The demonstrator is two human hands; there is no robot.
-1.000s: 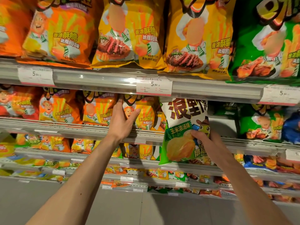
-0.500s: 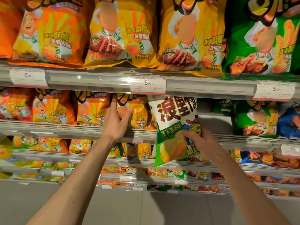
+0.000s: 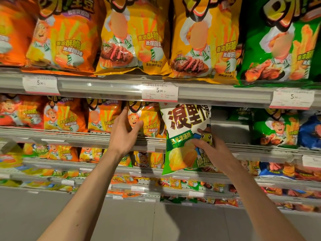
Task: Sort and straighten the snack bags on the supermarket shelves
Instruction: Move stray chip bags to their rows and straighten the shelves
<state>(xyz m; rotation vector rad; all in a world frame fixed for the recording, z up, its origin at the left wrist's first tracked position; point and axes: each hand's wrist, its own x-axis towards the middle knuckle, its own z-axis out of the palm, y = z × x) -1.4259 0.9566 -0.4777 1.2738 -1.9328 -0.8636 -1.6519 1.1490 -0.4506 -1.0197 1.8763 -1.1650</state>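
Observation:
A white and green chip bag hangs upright in front of the second shelf, its top just under the price rail. My right hand grips it at its lower right side, thumb across the front. My left hand reaches to a small yellow snack bag standing on the second shelf; its fingers lie behind the bag's left edge and the thumb presses on the front. To the right of the white and green bag there is a gap on the shelf.
Large orange, yellow and green bags fill the top shelf above a price rail. Small orange bags stand left of my left hand, green ones at the right. Lower shelves hold several small packets. Grey floor lies below.
The white and green bag has shifted a little left and down with my right hand. My left hand has stayed at the yellow bag, its thumb now on the bag's front.

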